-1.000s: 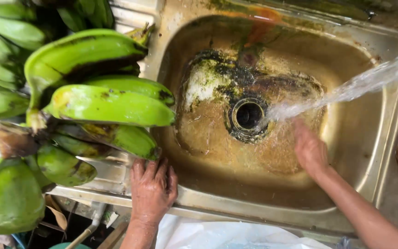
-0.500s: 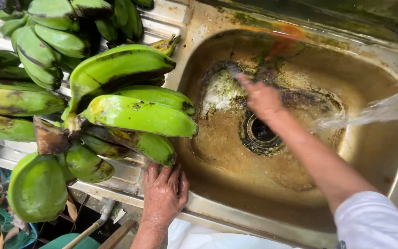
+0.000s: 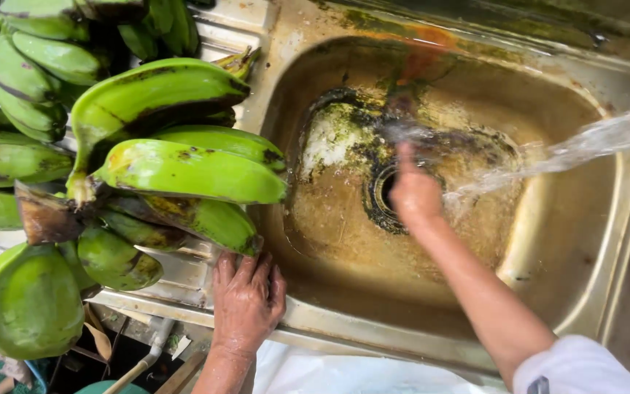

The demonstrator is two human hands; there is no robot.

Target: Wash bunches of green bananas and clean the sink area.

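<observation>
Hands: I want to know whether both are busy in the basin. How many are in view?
2. The left hand rests flat on the sink's front rim; the right hand is inside the basin by the drain.

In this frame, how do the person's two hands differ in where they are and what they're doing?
The left hand lies flat, fingers spread, on the front rim of the stained metal sink, beside the bunch of green bananas. The right hand reaches down into the basin over the round dark drain, in the stream of running water, and looks motion-blurred; the left is sharp. Both are bare and empty.
</observation>
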